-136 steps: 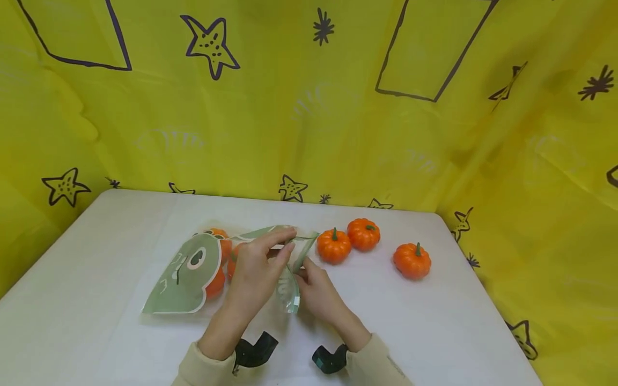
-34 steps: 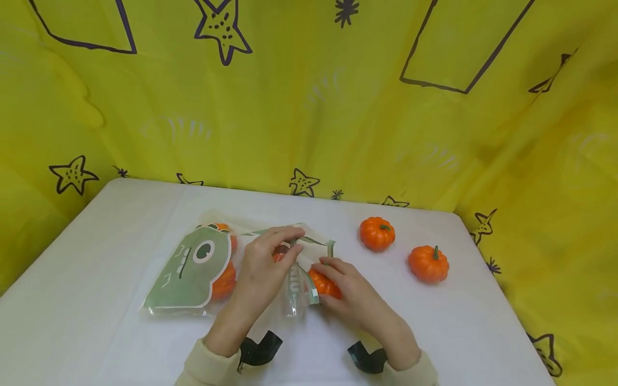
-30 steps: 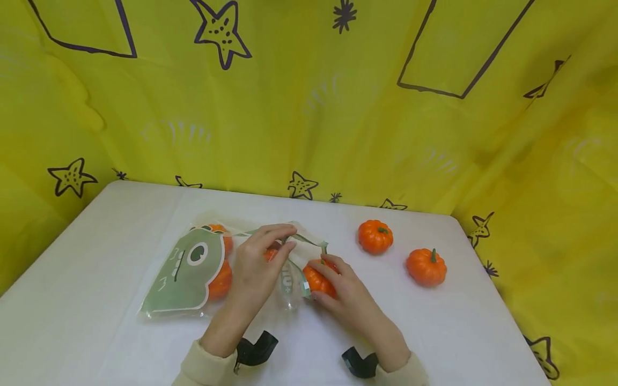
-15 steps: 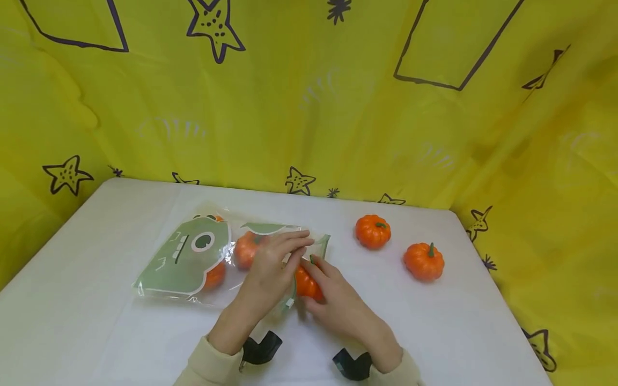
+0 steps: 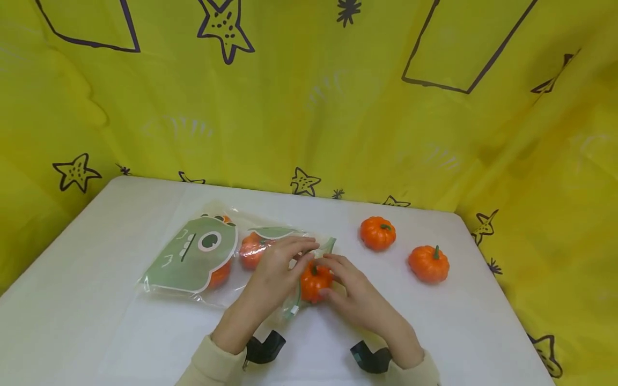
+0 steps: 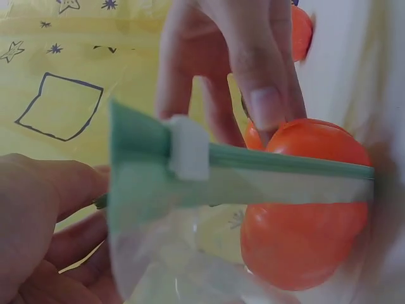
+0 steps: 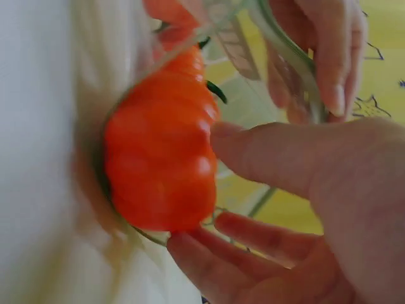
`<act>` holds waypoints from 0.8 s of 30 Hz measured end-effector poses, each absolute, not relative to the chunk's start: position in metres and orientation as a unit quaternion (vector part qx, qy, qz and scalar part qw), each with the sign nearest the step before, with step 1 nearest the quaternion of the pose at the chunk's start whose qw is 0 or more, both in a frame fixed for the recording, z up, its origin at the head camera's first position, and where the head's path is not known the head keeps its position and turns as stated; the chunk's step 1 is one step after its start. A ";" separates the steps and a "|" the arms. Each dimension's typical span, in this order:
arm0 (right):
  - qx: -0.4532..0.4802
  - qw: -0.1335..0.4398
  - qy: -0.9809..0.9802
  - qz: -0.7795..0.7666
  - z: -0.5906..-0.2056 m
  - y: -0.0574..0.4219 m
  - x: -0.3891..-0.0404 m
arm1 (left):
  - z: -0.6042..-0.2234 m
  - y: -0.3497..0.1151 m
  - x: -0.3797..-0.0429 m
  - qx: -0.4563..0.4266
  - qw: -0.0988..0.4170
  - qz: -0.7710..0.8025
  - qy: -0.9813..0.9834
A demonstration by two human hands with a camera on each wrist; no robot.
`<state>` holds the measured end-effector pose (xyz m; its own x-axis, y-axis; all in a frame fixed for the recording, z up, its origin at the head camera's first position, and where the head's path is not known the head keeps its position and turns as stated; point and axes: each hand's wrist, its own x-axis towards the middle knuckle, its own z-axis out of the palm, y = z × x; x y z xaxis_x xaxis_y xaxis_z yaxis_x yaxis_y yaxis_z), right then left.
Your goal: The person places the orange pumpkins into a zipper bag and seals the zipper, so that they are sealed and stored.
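A clear zip bag [image 5: 176,268] with a green monster print lies on the table, holding several small orange pumpkins [image 5: 252,251]. My left hand [image 5: 272,271] pinches the upper layer of its mouth, keeping the opening raised. Another pumpkin [image 5: 315,285] sits at that mouth, partly inside, its green stem up. The thumb and fingers of my right hand [image 5: 359,295] hold this pumpkin from the right; in the right wrist view, thumb and fingertips touch its side [image 7: 158,158]. The white zip slider [image 6: 190,149] hangs in front of the pumpkin in the left wrist view.
Two loose pumpkins stand to the right on the white table [image 5: 483,332], one farther back [image 5: 377,234] and one nearer the right edge [image 5: 428,264]. A yellow cloth [image 5: 270,107] with star drawings hangs behind. Black wrist mounts [image 5: 265,347] show below the hands.
My right hand has taken one of the loose pumpkins from the right side and brought it left into the bag's mouth. The left hand keeps its hold, and the bag's opening has flattened over the pumpkin.
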<state>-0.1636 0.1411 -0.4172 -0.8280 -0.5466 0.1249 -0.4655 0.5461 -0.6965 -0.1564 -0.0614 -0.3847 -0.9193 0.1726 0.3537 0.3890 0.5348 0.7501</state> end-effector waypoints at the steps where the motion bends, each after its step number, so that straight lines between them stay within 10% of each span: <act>1: -0.282 0.068 0.869 -0.401 -0.416 0.144 -0.164 | -0.385 -0.061 -0.156 -0.160 0.116 -0.455 -0.868; 24: -0.312 0.156 0.876 -0.332 -0.408 0.138 -0.156 | -0.385 -0.057 -0.156 -0.173 0.150 -0.427 -0.875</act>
